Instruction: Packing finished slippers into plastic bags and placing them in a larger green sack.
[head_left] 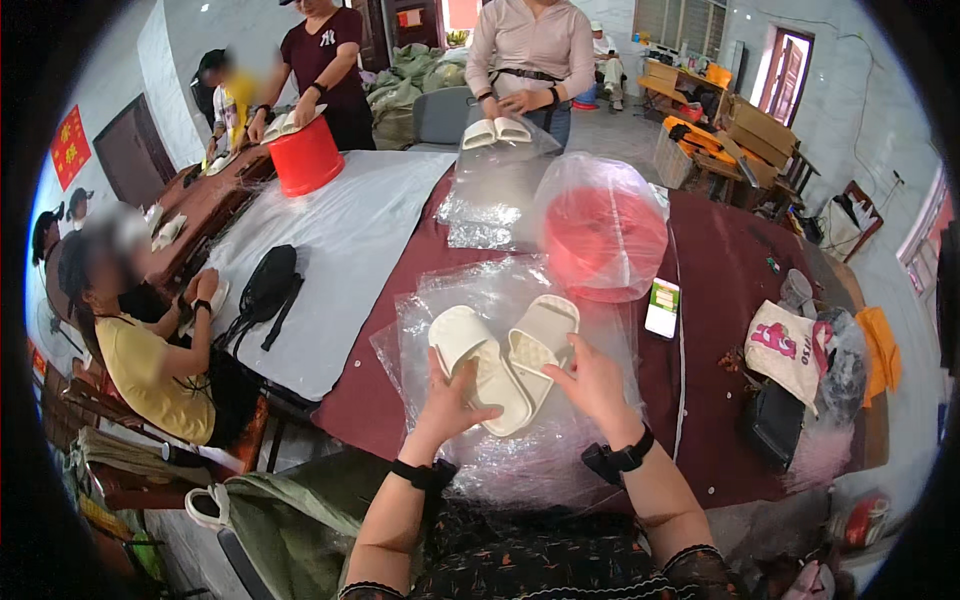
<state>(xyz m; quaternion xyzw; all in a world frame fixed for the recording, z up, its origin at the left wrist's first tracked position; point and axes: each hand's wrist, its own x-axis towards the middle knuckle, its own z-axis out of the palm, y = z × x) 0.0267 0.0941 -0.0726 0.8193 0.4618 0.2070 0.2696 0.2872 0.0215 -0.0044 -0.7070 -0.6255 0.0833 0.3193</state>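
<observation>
A pair of cream slippers lies over a stack of clear plastic bags (490, 470) in front of me. My left hand (448, 405) grips the left slipper (460, 335), its thumb pressed on the footbed and its other fingers partly hidden at the outer side. The right slipper (545, 335) is held at its outer edge by my right hand (597, 380), with the thumb beside the strap. Toward the heels the two slippers overlap, toes pointing away from me. Both wrists wear black bands.
A bagged red tub (605, 240) and a phone (662, 307) sit beyond my right hand. Across the table, a person handles slippers (497, 132) over plastic bags. Another red bucket (303, 158) and a black bag (268, 290) are leftward; a printed pouch (785, 345) lies right.
</observation>
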